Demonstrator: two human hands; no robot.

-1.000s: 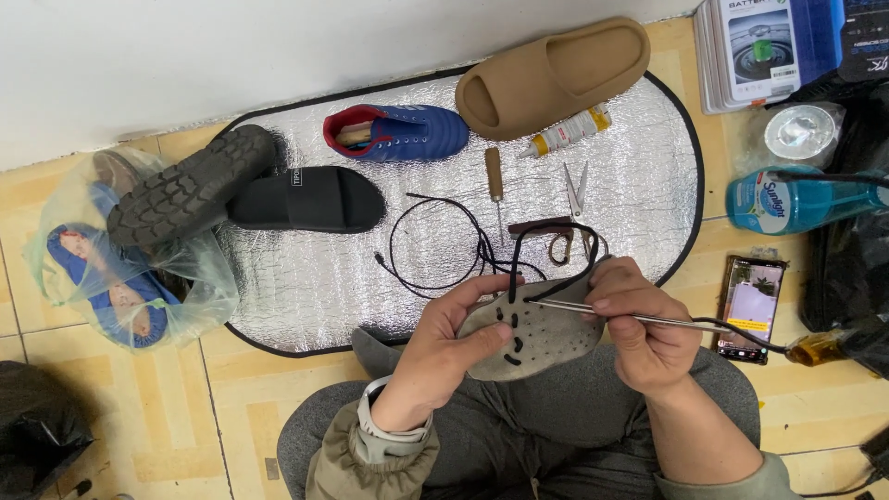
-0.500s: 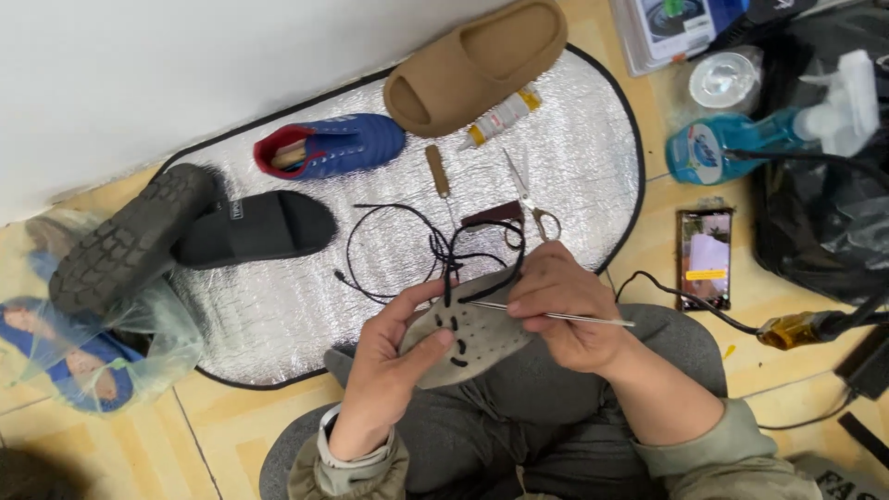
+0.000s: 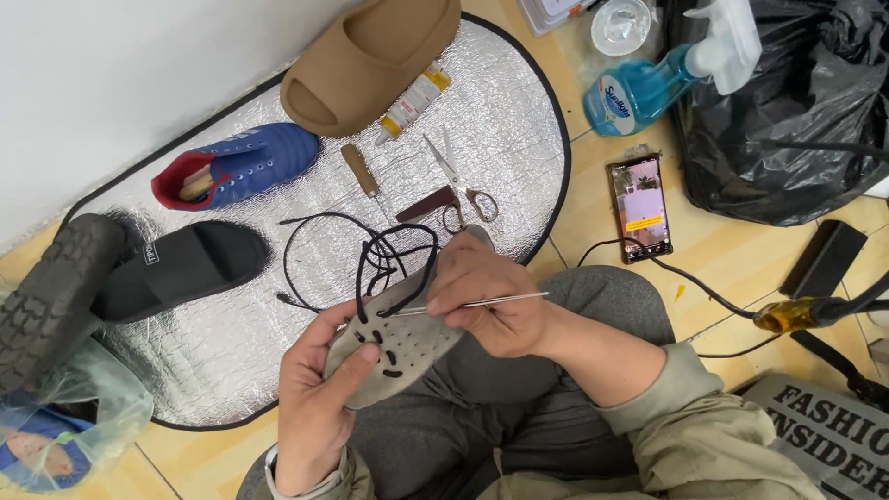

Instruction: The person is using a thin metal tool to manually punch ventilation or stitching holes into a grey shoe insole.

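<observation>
Here, the left hand (image 3: pixel 319 389) cradles a grey shoe upper (image 3: pixel 398 338) over the lap, thumb on the top face and fingers curled beneath, so the piece sits clamped between them with its row of dark slots facing up. The right hand (image 3: pixel 486 296) pinches a thin metal awl (image 3: pixel 472 302) between thumb and fingers, shaft nearly level, tip pointing toward the left hand and meeting the upper near a slot. A black cord (image 3: pixel 389 250) rises from the upper in loops and trails onto the silver mat (image 3: pixel 519 120) just ahead. To work this step well, in my judgement, keep the left thumb clear of the awl's line, steady the upper against the knee, guide the tip squarely into the slot instead of levering it, and hold the loose cord out of the way so it does not snag. Just beyond the hands lie scissors (image 3: pixel 458 185) and a small brown-handled tool (image 3: pixel 358 169) on the mat. Farther off, a black slide (image 3: pixel 181 268) and a blue shoe (image 3: pixel 236 167) rest at the mat's left side, with a tan slide (image 3: pixel 370 60) and a small tube (image 3: pixel 412 97) at its far edge. To the right, on the floor tiles, a phone (image 3: pixel 639 206) lies screen up, near a blue spray bottle (image 3: pixel 657 79) and a black bag (image 3: pixel 796 111).
</observation>
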